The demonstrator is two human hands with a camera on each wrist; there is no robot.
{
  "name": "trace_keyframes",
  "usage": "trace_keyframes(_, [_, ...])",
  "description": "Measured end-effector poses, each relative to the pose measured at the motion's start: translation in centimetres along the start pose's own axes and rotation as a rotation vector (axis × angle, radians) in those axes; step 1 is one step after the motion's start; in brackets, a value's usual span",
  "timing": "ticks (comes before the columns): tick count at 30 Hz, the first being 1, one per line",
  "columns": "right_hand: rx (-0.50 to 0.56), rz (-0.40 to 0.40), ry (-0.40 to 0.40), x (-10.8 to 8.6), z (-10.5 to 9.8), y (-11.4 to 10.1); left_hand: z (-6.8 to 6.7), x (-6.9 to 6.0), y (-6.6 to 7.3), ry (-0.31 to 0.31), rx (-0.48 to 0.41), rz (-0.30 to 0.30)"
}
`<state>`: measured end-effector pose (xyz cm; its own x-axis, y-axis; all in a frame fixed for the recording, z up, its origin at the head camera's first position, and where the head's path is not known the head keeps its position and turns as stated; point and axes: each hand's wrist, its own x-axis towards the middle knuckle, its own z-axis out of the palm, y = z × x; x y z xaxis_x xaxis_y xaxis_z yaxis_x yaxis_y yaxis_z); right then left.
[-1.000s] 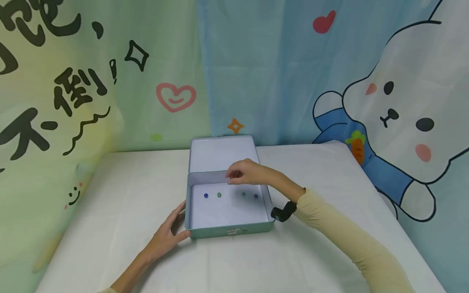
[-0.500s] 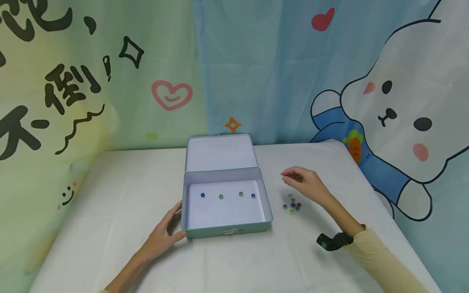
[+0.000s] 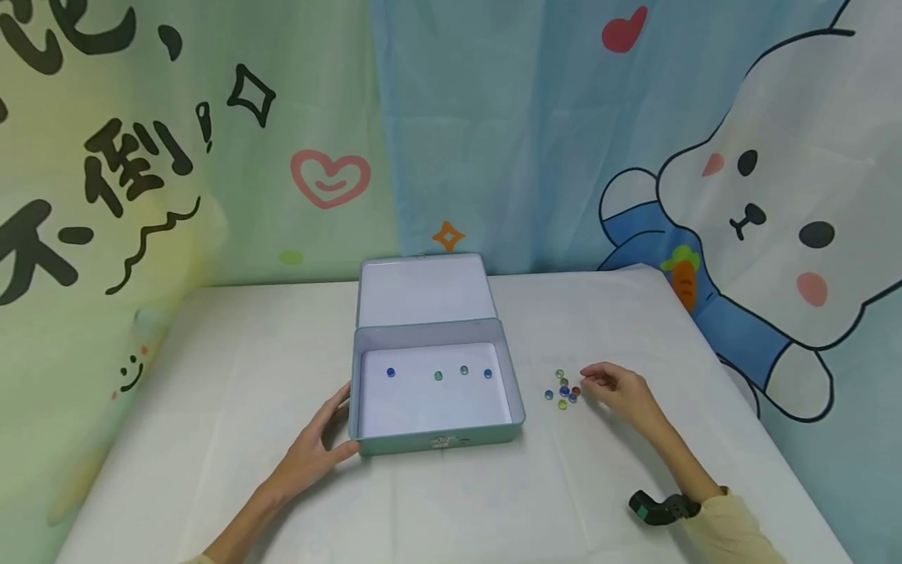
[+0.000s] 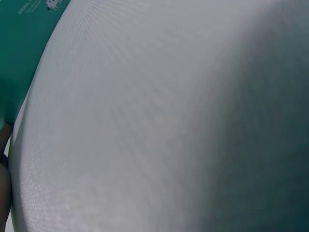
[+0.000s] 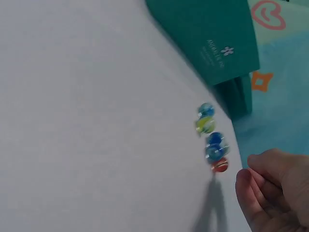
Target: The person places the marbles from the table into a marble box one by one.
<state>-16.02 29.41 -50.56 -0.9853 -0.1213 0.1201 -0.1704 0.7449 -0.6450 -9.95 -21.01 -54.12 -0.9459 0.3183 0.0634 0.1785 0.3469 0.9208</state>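
Observation:
In the head view, a shallow green tin box (image 3: pixel 437 444) stands on the table with its lid (image 3: pixel 426 291) raised at the back. A blue marble (image 3: pixel 391 373), a green marble (image 3: pixel 438 376), another green marble (image 3: pixel 463 370) and a second blue marble (image 3: pixel 488 374) lie inside, spaced apart. My left hand (image 3: pixel 310 446) rests against the box's left side, thumb at the front corner. Right of the box lies a cluster of marbles, including a red marble (image 5: pixel 220 165) and a yellow marble (image 5: pixel 205 125). Beside the red one hovers my right hand (image 3: pixel 623 395), fingers loosely bent, nothing visible between them.
A white cloth (image 3: pixel 451 509) covers the table. Behind it hangs a printed curtain (image 3: pixel 465 141) with a bear-like figure and hearts. My right wrist carries a black camera (image 3: pixel 662 509).
My right hand has moved from above the box to the right, then down beside the marble cluster. One green marble has rolled rightward in the box. My left hand stays at the box.

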Motion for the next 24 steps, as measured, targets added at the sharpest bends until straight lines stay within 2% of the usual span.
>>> trace_keyframes(9, [-0.006, 0.02, -0.046, -0.8, 1.0, 0.5, 0.0, 0.0, 0.1, -0.01, 0.003, -0.005])
trace_keyframes(24, [-0.077, -0.114, -0.065, -0.2, 1.8, 0.8, 0.1, 0.0, 0.3, 0.018, 0.005, -0.01])
